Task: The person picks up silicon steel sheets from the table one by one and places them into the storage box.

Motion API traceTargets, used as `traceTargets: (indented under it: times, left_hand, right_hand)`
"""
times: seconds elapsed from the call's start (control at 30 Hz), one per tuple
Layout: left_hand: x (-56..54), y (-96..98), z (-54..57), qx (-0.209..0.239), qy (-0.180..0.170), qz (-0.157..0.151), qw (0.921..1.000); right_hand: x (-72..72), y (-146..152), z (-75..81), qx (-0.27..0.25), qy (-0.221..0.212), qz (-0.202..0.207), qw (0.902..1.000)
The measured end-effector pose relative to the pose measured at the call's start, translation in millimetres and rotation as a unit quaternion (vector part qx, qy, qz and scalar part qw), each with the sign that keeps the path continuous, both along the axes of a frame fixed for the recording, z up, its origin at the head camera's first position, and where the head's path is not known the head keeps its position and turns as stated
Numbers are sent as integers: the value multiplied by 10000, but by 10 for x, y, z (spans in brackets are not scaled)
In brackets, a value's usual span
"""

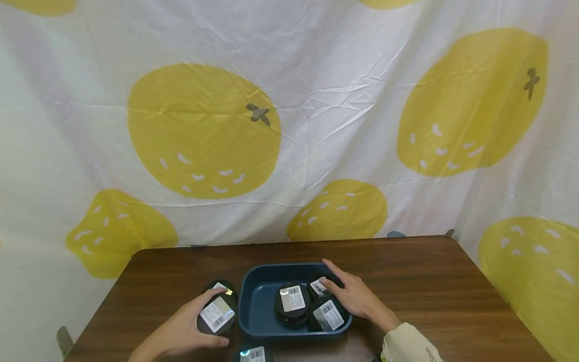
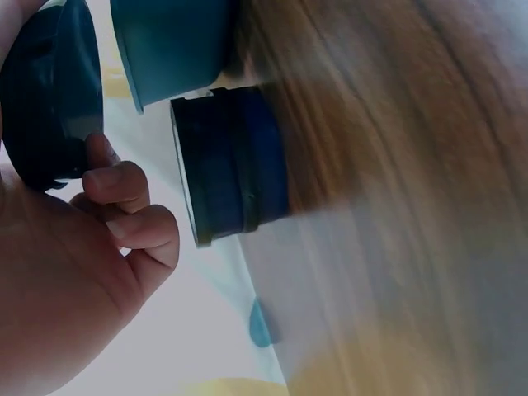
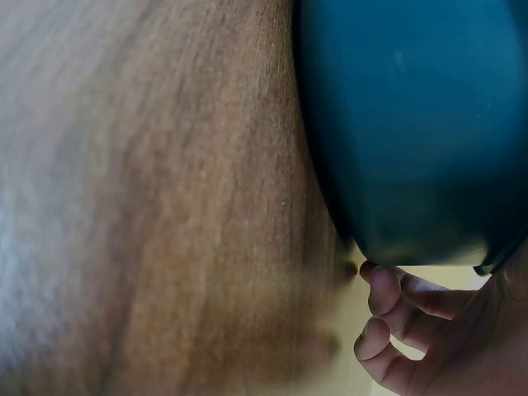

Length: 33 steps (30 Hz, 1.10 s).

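Observation:
In the head view my left hand (image 1: 187,322) grips a round black jar (image 1: 217,315) with a white barcode label, left of a blue plastic bin (image 1: 258,328). A second labelled jar (image 1: 220,285) is partly hidden behind it. The left wrist view shows the held jar (image 2: 49,99) raised and a dark jar (image 2: 231,161) standing on the table. My right hand (image 1: 359,296) holds the bin's right end, thumb over the rim near a jar (image 1: 318,285) inside. In the right wrist view its fingers curl by the bin's outer wall (image 3: 429,148).
Inside the bin's right part sit more labelled jars (image 1: 293,299), one seemingly stacked on another. Another jar (image 1: 254,354) is cut off at the frame's bottom edge. The brown wooden table (image 1: 429,281) meets a white curtain (image 1: 339,110) with yellow fruit prints.

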<state>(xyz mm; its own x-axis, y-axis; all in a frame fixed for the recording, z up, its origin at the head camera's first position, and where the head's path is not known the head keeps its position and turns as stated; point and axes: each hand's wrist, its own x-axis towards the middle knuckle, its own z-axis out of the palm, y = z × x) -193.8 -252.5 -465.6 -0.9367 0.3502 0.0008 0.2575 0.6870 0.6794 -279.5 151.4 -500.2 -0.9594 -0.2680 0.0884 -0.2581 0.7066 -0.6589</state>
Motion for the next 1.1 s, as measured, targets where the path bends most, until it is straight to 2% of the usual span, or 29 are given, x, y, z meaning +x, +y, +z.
traceTargets:
  times: [0.4, 0.6, 0.83, 1.1]
  left_hand:
    - [-104, 176, 60, -2, 199, -13, 9998]
    - [-132, 257, 90, -51, 414, -79, 9991]
    - [-184, 357, 115, -299, 290, 110, 9991]
    - [-224, 465, 138, -569, 455, 120, 9973]
  right_hand:
    - [11, -2, 8, -5, 24, 10, 10000]
    - [7, 2, -5, 8, 75, 3, 10000]
    - [4, 0, -9, 5, 50, 28, 10000]
    - [10, -4, 3, -52, -59, -19, 10000]
